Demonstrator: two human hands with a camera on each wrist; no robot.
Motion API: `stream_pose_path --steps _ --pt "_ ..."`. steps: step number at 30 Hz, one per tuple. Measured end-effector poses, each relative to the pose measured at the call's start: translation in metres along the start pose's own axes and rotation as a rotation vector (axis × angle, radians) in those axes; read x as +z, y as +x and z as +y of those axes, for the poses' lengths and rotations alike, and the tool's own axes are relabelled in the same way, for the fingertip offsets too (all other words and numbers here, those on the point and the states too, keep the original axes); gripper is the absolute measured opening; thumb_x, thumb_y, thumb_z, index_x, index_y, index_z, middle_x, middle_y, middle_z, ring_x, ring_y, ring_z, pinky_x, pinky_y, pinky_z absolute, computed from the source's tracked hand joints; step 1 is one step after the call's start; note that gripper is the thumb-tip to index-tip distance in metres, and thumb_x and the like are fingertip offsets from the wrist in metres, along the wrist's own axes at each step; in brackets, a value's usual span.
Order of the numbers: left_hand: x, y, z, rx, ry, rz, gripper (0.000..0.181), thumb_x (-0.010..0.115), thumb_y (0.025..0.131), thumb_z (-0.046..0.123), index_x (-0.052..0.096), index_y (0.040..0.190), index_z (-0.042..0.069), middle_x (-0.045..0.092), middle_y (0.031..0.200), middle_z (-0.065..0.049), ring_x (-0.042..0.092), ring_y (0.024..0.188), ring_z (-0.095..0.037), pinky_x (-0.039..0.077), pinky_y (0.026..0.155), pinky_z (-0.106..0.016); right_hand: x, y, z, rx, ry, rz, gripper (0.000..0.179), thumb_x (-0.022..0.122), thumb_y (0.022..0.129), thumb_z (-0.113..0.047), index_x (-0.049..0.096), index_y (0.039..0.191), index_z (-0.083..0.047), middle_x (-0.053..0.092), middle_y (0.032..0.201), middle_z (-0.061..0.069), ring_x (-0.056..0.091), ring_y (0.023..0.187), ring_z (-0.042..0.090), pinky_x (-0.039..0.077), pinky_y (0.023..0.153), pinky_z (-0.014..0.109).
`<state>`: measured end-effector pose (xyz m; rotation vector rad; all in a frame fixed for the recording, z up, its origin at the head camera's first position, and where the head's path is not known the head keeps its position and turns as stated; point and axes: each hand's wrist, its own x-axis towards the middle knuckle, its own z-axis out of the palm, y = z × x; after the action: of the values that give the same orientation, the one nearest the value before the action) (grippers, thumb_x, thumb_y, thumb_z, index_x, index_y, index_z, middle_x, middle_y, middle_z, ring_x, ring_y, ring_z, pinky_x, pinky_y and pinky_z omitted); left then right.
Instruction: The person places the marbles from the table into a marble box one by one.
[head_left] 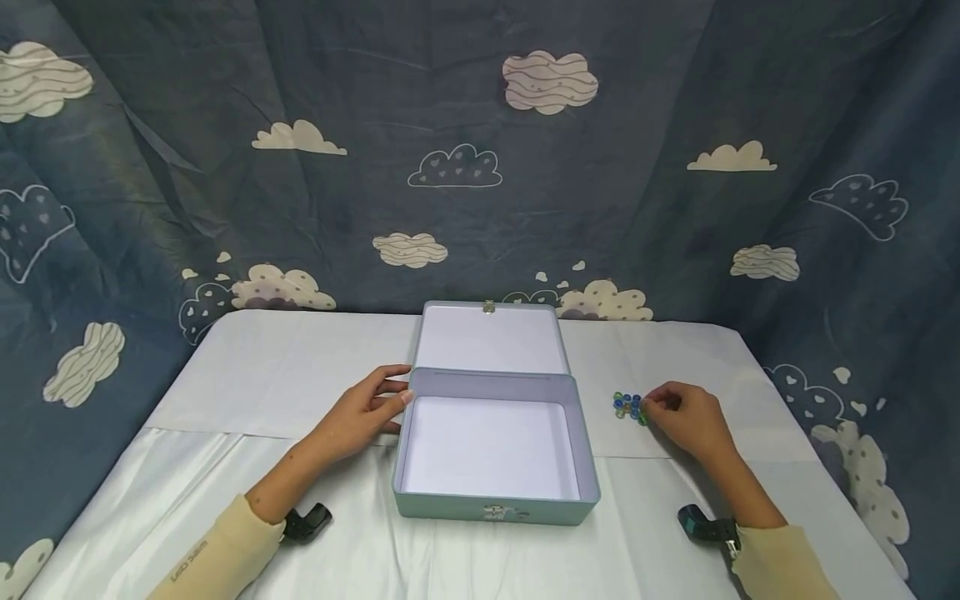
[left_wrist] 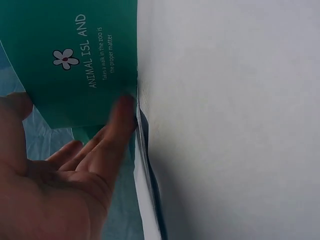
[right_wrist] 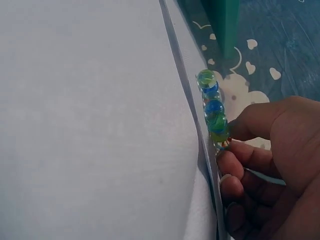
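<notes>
One small bunch of marbles (head_left: 627,407) sits on the white tabletop (head_left: 652,517), to the right of the open box (head_left: 435,506). My right grip (head_left: 690,421) is at the bunch, thumb and finger bent nearly together; I can't tell if a marble is pinched. My left grip (head_left: 360,417) touches the box's left side, fingers mostly straight, holding nothing. I'd go slow and soft, pinch low, and not bump the other marbles, since they could roll.

A dark blue-grey fabric backdrop (head_left: 465,212) with visible wrinkles surrounds the white-covered worktop (head_left: 277,375) at the back and both sides. Cream clouds (head_left: 551,82), outlined clouds (head_left: 455,169) and small hearts (head_left: 579,266) pattern the fabric.
</notes>
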<state>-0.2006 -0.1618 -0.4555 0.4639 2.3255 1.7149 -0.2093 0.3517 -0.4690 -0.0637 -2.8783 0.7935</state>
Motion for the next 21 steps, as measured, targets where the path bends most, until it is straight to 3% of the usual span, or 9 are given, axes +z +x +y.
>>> stream_pose_path --steps 8,17,21 --pt "-0.001 0.000 -0.002 -0.023 0.003 0.018 0.056 0.064 0.109 0.033 0.046 0.156 0.009 0.056 0.148 -0.027 0.064 0.129 -0.042 0.066 0.083 -0.039 -0.001 0.002 -0.013 0.110 -0.020 -0.009 0.026 0.071 0.092 -0.022 0.074 0.098 0.003 0.069 0.085 0.014 0.059 0.080 0.028 0.048 0.064 0.031" --pt "0.001 0.002 -0.001 -0.032 -0.005 0.023 0.054 0.064 0.109 0.034 0.049 0.152 0.007 0.058 0.144 -0.025 0.066 0.126 -0.040 0.066 0.081 -0.039 -0.008 0.005 -0.021 0.281 -0.034 -0.058 0.031 0.074 0.091 -0.023 0.073 0.101 0.006 0.070 0.096 0.023 0.060 0.086 0.035 0.055 0.068 0.040" --pt "0.001 0.003 -0.002 -0.032 -0.007 0.031 0.053 0.064 0.109 0.034 0.049 0.152 0.007 0.059 0.144 -0.024 0.066 0.125 -0.039 0.066 0.082 -0.040 -0.012 0.006 -0.022 0.303 -0.022 -0.072 0.033 0.075 0.090 -0.023 0.073 0.102 0.007 0.070 0.098 0.024 0.061 0.086 0.035 0.054 0.067 0.040"
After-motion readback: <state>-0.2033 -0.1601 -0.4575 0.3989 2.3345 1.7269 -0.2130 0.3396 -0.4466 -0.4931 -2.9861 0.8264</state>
